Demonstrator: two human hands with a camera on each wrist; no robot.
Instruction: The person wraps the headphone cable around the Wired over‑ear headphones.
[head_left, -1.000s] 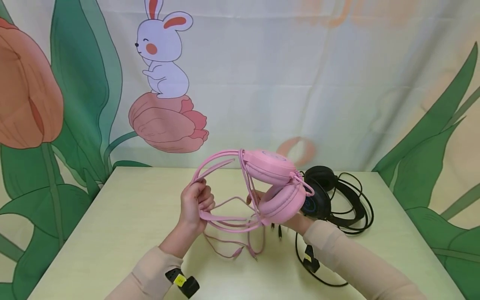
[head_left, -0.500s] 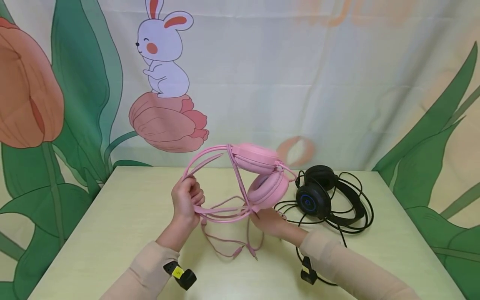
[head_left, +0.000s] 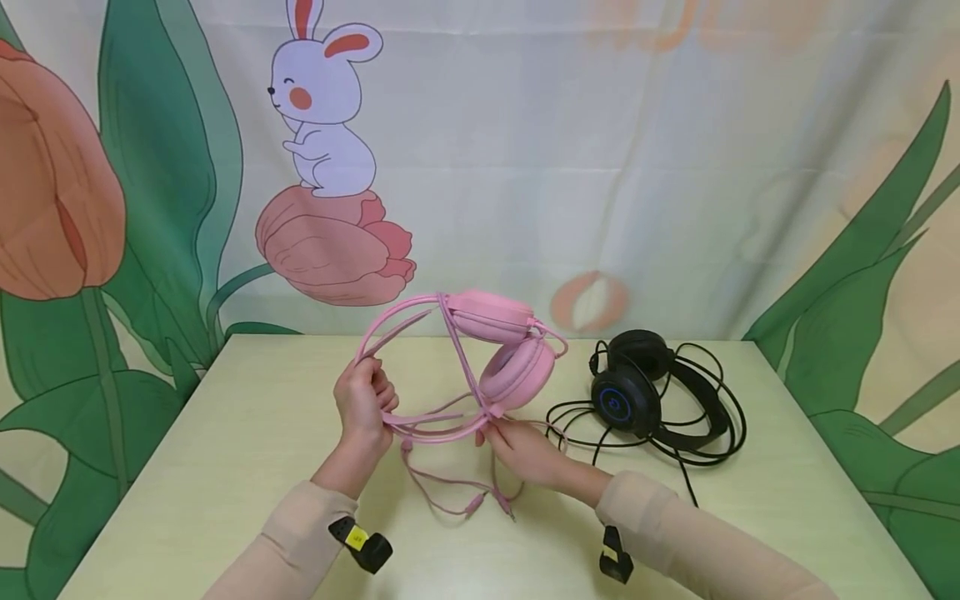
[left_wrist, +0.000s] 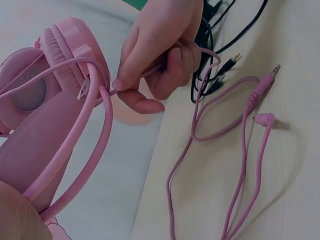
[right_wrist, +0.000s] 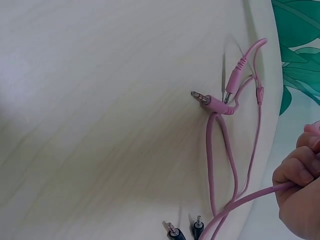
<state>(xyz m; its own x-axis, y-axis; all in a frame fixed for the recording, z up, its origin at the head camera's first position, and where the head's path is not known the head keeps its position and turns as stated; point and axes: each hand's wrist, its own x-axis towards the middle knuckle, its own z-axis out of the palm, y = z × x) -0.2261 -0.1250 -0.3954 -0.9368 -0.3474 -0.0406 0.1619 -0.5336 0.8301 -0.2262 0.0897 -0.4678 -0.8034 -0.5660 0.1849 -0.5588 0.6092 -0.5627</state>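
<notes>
Pink headphones [head_left: 517, 372] are held above the table, their ear cups toward the right and cable wound across the frame. My left hand [head_left: 362, 402] grips the headband at its left end, fingers curled round it. Below the lower ear cup, my right hand [head_left: 528, 452] pinches the pink cable [left_wrist: 204, 92] between thumb and finger, as the left wrist view shows. The rest of that cable trails on the table in loops, ending in pink plugs [right_wrist: 217, 105].
Black headphones [head_left: 626, 402] lie on the right of the pale table [head_left: 225, 483], their black cable coiled around them. Two black plugs [right_wrist: 198, 227] lie close to the pink cable. A printed cloth [head_left: 487, 167] hangs behind the table.
The pink headphones have moved left with my left hand, away from the black headphones. My right hand has come left from behind the ear cups to the cable below them.
</notes>
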